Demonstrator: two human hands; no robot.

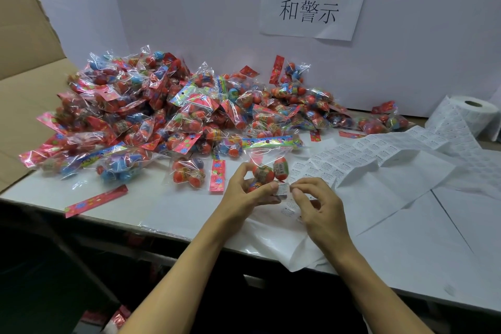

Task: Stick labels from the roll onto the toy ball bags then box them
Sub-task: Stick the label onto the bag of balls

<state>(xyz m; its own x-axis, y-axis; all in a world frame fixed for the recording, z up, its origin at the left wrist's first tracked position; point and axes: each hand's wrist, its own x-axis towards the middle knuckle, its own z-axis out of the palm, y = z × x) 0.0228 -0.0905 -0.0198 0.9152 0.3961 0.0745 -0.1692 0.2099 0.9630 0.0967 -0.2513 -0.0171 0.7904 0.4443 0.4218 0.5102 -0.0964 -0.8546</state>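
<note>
My left hand [245,192] grips a clear bag of red toy balls [267,168] with a rainbow header card, held above the table's front. My right hand [315,205] sits just to its right, thumb and forefinger at a small white warning label [282,188] lying on the bag's lower end. A label roll [473,112] stands at the far right, and its unrolled strip of labels [360,154] runs left across the table to my hands. A big pile of toy ball bags [173,111] covers the table's left and middle.
A brown cardboard box [24,84] stands open at the left edge of the table. A white wall with a paper sign [314,0] closes the back. Loose red header cards [95,200] lie near the front edge. Spent backing paper [406,225] covers the right side.
</note>
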